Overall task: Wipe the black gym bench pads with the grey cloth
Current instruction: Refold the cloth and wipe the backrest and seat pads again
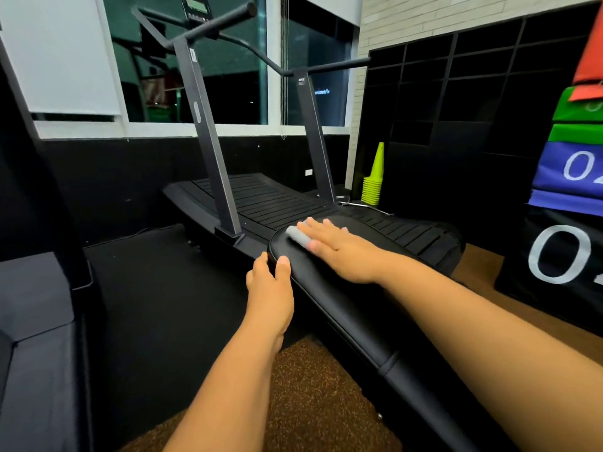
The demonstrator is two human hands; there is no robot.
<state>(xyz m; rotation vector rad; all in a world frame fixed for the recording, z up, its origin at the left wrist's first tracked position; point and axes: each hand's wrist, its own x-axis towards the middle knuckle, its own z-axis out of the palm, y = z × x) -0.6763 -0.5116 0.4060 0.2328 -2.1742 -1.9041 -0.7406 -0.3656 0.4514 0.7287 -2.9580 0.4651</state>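
The cloth [297,235] lies folded small on the far rounded end of the bench pad [329,288], pinned flat under the right hand [336,247]. That hand's fingers are straight and spread, pressing the cloth down rather than curling round it; only a grey edge shows past the fingertips. The left hand [270,285] rests on the pad's near left edge, thumb on top, fingers over the side, apparently steadying it; I cannot tell how tightly that grip closes.

The step in hand looks like wiping the head end of the long pad. Next, the right hand probably needs to draw the cloth back along the pad toward the seam [388,363], keeping even pressure so the cloth does not bunch, then carry on over the nearer pad below the seam. The left hand sits on the pad's edge and would need to shift as the cloth reaches it.

Just beyond the pad stands a treadmill [261,197], its uprights close to the left of the pad's end. Stacked cones [373,184] stand farther back, coloured numbered blocks [567,177] at right, none on the wiping path.
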